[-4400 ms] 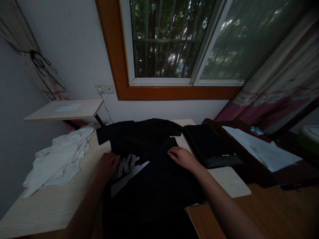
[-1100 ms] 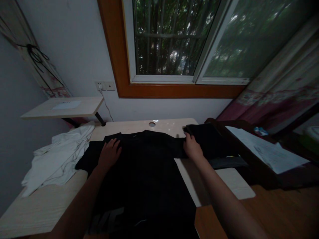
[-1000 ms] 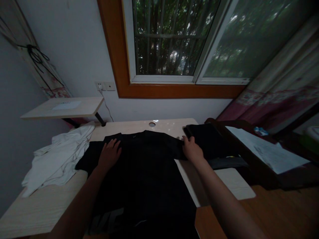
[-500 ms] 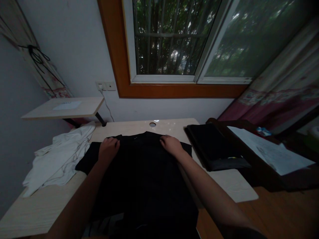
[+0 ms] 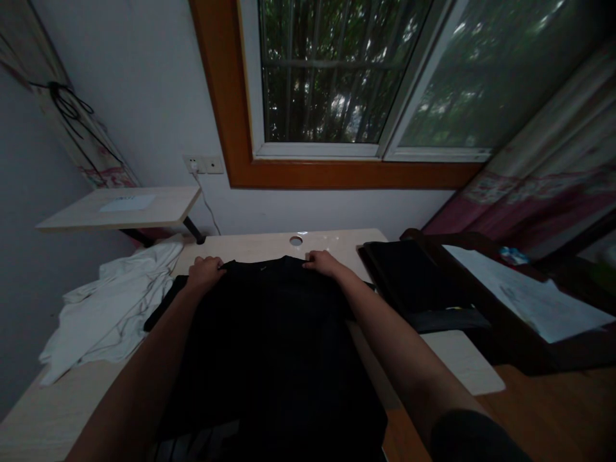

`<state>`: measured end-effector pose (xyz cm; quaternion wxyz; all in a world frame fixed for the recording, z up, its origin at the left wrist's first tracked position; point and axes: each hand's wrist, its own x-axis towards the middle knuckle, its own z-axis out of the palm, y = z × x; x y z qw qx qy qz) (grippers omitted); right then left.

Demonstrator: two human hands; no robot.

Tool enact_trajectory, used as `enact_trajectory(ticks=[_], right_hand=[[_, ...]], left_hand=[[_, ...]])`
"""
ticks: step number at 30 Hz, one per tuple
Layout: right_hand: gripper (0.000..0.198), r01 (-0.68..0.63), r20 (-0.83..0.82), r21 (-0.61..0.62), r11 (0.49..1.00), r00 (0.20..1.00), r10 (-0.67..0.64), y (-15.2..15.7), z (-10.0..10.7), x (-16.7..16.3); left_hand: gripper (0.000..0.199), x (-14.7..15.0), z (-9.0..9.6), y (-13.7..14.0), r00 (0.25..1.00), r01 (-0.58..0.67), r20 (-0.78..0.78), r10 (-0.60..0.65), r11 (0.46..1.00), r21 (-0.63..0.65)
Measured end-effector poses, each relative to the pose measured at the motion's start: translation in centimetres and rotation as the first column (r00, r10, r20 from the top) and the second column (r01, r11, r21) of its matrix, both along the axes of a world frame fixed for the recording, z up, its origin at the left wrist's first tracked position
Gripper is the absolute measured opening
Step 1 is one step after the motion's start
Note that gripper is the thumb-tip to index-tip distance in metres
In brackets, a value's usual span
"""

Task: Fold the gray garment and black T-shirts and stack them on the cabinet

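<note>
A black T-shirt [image 5: 274,327] is spread over the desk, its neckline toward the window and its lower part hanging over the near edge. My left hand [image 5: 205,274] pinches the shirt at the left shoulder, beside the collar. At the other shoulder, my right hand [image 5: 323,263] has its fingers closed on the cloth. Both hands lift the shoulder edge slightly. The sleeves droop outward, partly hidden behind my forearms.
A crumpled white garment [image 5: 115,301] lies left on the desk [image 5: 337,240], below a small raised shelf [image 5: 125,208]. Folded black clothing [image 5: 414,276] rests on the right. Beyond it, a dark wooden piece of furniture [image 5: 520,346] holds a pale sheet [image 5: 529,295]. A window and wall stand behind.
My hands have gone from lying on the shirt's shoulders to gripping them. The shoulder edge is raised and pulled straighter, and the sleeves have shifted.
</note>
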<state>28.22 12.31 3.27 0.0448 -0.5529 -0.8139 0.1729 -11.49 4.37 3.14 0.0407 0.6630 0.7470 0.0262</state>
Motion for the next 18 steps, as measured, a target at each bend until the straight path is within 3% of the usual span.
enact_trajectory(ticks=[3,5,9,13,18], right_hand=[[0.017,-0.066,-0.035,-0.012,0.998,0.997,0.065,0.9,0.4,0.5],[0.016,-0.072,-0.074,0.048,0.996,0.994,0.076,1.1,0.6,0.9],[0.014,-0.057,-0.13,0.209,0.976,0.988,0.086,1.1,0.4,1.5],[0.016,-0.013,-0.098,0.3,0.954,0.994,0.045,0.4,-0.2,1.6],[0.028,0.018,0.008,0.322,0.947,1.0,-0.022,-0.1,-0.1,2.3]], left_hand=[[0.017,-1.6,0.0,1.0,0.992,0.089,0.09,-0.088,0.996,-0.004],[0.017,-2.4,0.0,1.4,0.977,0.124,0.166,-0.13,0.991,0.047],[0.021,-2.6,0.0,1.3,0.962,0.059,0.259,-0.089,0.991,0.121],[0.021,-1.5,-0.4,0.6,0.989,0.044,0.129,-0.069,0.981,0.187],[0.023,-0.8,-1.5,-0.1,0.995,0.086,-0.077,-0.07,0.966,0.243]])
